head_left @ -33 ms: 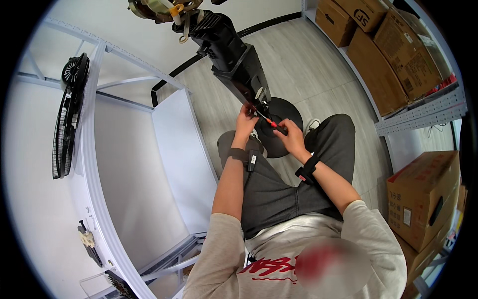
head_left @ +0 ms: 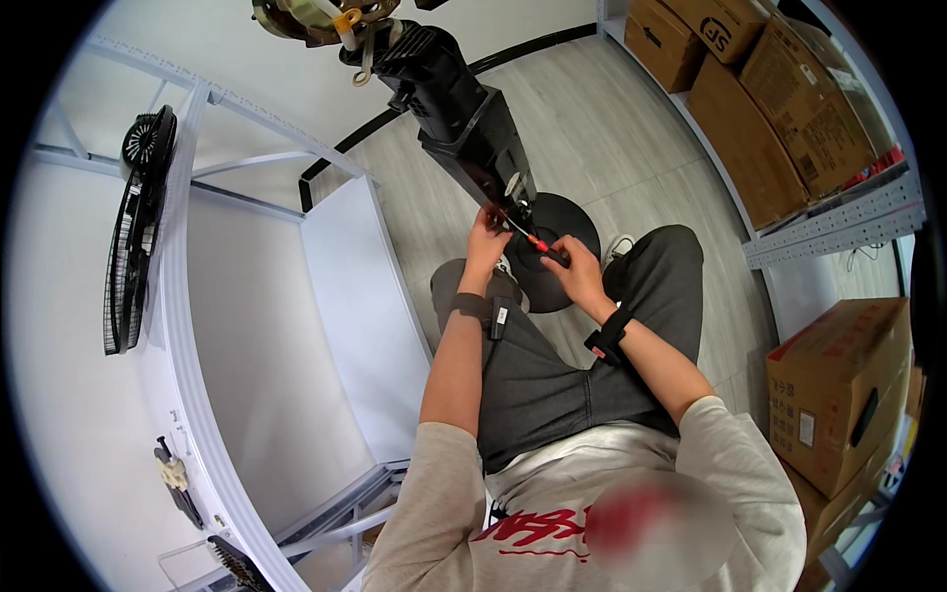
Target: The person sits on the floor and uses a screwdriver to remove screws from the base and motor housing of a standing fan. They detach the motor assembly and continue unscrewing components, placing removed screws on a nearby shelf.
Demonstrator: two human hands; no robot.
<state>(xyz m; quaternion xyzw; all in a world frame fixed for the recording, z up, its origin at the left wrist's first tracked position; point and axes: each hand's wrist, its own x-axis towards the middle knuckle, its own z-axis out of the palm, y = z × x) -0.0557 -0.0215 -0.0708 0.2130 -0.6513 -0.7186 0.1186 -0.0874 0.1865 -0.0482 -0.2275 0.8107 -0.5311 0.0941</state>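
Note:
A tall black fan column (head_left: pixel 472 128) leans in from the top, with an opened motor part (head_left: pixel 321 20) at its upper end. The round black base (head_left: pixel 562 217) lies under its lower end, between my feet. My right hand (head_left: pixel 580 271) is closed round the handle of a screwdriver (head_left: pixel 539 244) with a red and black grip. Its shaft points up and left to the column's lower end, where a small metal part (head_left: pixel 514 185) shows; the tip's exact contact is hard to make out. My left hand (head_left: pixel 486 244) grips the column's lower left edge, its fingertips partly hidden.
To the left stands a white shelf rack (head_left: pixel 187 326) with a black fan grille (head_left: pixel 126 247) on it and a dark brush-like piece (head_left: pixel 237 562) lower down. Cardboard boxes (head_left: pixel 745 148) fill the right shelf; another box (head_left: pixel 838 395) stands nearer on the right.

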